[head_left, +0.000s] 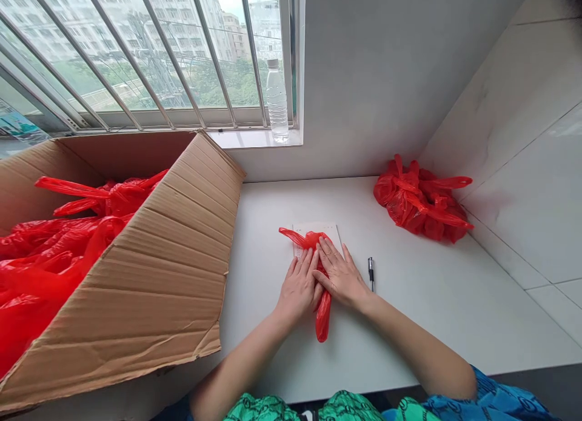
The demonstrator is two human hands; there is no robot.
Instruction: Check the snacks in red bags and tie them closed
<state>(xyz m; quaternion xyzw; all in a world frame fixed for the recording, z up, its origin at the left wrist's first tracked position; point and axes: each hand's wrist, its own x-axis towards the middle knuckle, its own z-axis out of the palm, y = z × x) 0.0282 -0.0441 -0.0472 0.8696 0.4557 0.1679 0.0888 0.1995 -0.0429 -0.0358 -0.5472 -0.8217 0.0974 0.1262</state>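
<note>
Daylight is coming through a barred window (195, 63); a clear bottle (277, 106) is standing at the sill's right end; below, a white table (273, 197) is running back to the grey wall (364, 94); a cardboard box (150, 288) holding red bags (54, 239) is filling the left side, its slanting flap edging the working space; a red bundle (422, 203) is sitting at the far right, against the walls; tabletop is stretching open to both sides of the hands, more widely on the right; a red plastic bag (323, 318) is lying between, partly over a white paper (335, 232), its lower end pointing toward the near edge; the left hand (297, 288) is resting flat on it, fingers nearly together; the right hand (340, 274) is lying alongside, fingers slightly spread, thumb reaching toward the left; a pen (371, 272) is lying just right of it.
</note>
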